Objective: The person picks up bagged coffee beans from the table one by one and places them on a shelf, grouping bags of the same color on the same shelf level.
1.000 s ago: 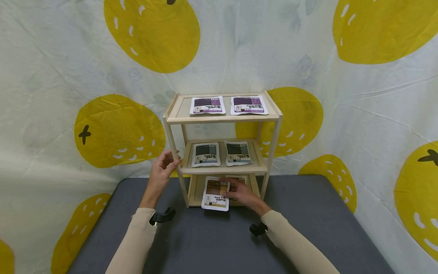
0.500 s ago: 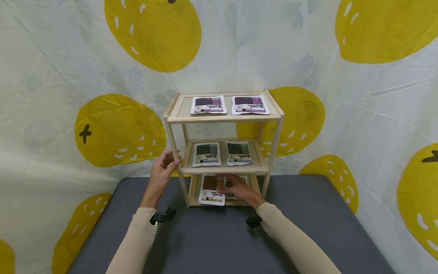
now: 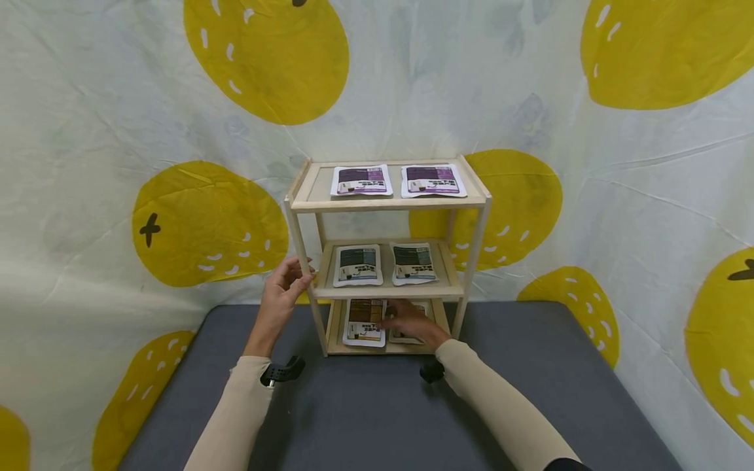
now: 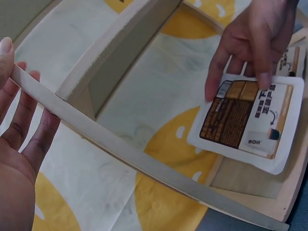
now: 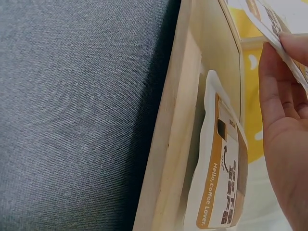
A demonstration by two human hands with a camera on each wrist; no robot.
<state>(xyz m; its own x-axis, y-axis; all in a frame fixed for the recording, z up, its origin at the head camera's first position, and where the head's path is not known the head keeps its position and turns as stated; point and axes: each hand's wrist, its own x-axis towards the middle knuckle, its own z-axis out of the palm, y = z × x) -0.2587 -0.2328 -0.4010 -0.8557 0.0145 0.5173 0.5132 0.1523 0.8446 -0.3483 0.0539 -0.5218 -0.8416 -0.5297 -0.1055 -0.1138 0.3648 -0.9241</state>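
Note:
My left hand (image 3: 281, 294) holds the left front post (image 4: 120, 140) of a small wooden three-tier shelf (image 3: 383, 293), thumb on one side and fingertips on the other. Between thumb and fingers, my right hand (image 3: 406, 320) pinches the right edge of a brown-and-white coffee pouch (image 4: 250, 125). That pouch lies over the left half of the bottom tier. In the right wrist view it is raised above the tier's board. A matching coffee pouch (image 5: 224, 168) rests on the right half of the bottom tier, partly hidden behind my right hand in the head view.
Two dark green pouches (image 3: 358, 265) lie side by side on the middle tier, right above my right hand. The top tier bears two purple pouches (image 3: 362, 180). The shelf stands on a grey padded surface (image 3: 359, 405), before a fabric backdrop (image 3: 377, 78) with yellow fruit shapes.
My right hand has moved the coffee pouch left and deeper into the bottom tier; its front edge no longer juts past the tier. My left hand stays on the post.

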